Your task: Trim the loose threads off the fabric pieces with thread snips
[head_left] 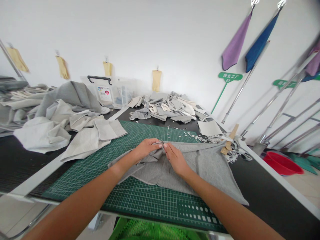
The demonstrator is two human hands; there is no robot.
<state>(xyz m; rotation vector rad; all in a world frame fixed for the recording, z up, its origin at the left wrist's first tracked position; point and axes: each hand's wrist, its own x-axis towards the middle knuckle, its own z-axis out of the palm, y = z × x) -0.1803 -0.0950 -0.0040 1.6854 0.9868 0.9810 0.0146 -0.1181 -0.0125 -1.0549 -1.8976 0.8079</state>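
Observation:
A large piece of grey fabric (210, 166) lies spread over the green cutting mat (140, 196), its right part reaching past the mat onto the black table. At its upper edge my left hand (148, 148) pinches the cloth, which is bunched under the fingers. Close beside it, my right hand (173, 156) grips the same edge, fingertips nearly meeting those of the left. A small dark bit shows between the fingertips; I cannot make out what it is.
Heaps of grey and white cloth (47, 130) lie at the left, and scraps (170, 106) at the back. A clear plastic box (117, 93) stands between them. Small clippings and a brown wooden piece (230, 140) lie at right. A red basin (282, 163) is on the floor, a green basket (155, 230) below the front edge.

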